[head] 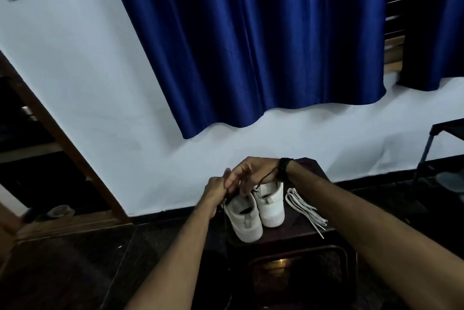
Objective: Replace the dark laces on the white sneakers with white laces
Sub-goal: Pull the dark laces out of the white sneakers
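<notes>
Reaching over two white sneakers on a dark worktop, both hands work at the far, 12 o'clock end of the pair. The left hand is curled, pinching a dark lace at the left sneaker. The right hand, fingers bent downward, holds the same lace above the right sneaker; a black band wraps its wrist. White laces lie loose on the worktop at 3 o'clock of the sneakers. A blue curtain hangs behind.
</notes>
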Tool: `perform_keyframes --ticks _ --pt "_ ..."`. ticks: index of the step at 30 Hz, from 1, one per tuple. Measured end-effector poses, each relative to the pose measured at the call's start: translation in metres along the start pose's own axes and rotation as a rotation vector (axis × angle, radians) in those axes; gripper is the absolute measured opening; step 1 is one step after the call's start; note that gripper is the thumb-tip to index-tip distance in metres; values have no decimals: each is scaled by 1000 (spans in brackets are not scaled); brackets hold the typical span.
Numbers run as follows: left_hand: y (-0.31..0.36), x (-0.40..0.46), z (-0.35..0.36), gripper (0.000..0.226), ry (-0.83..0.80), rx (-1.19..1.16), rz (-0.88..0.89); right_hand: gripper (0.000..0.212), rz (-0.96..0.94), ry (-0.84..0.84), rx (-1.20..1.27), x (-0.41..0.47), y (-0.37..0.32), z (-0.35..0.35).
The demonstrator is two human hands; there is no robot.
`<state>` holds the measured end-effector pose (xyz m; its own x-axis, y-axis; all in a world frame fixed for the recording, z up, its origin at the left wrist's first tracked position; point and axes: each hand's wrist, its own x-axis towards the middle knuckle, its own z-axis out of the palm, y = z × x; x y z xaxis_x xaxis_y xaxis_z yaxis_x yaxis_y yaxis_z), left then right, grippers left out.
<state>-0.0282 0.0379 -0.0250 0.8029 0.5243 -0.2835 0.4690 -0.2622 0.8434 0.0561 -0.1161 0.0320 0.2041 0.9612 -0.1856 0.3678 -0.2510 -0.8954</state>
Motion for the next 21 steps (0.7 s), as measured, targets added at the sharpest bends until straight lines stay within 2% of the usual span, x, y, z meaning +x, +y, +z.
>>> perform_keyframes --ticks 1,4,5,7,11,15,17,21 --pt "-3 4 2 41 15 49 4 42 48 23 -101 -1 -1 -1" --pt "-8 6 4 18 84 281 124 31 205 380 -522 4 13 -6" --pt "-9 4 6 18 98 390 170 28 278 474 -570 6 20 -4" --pt "-12 1 9 23 129 554 233 24 380 553 -566 13 31 6" --pt "-16 9 18 28 212 824 472 35 463 604 -631 28 39 33" --pt "-19 19 25 30 267 986 554 31 435 623 -702 41 50 41" --pt "-23 23 25 30 304 999 564 28 403 681 -636 40 57 40" --pt "-33 27 29 30 341 860 658 20 316 855 -446 36 73 43"
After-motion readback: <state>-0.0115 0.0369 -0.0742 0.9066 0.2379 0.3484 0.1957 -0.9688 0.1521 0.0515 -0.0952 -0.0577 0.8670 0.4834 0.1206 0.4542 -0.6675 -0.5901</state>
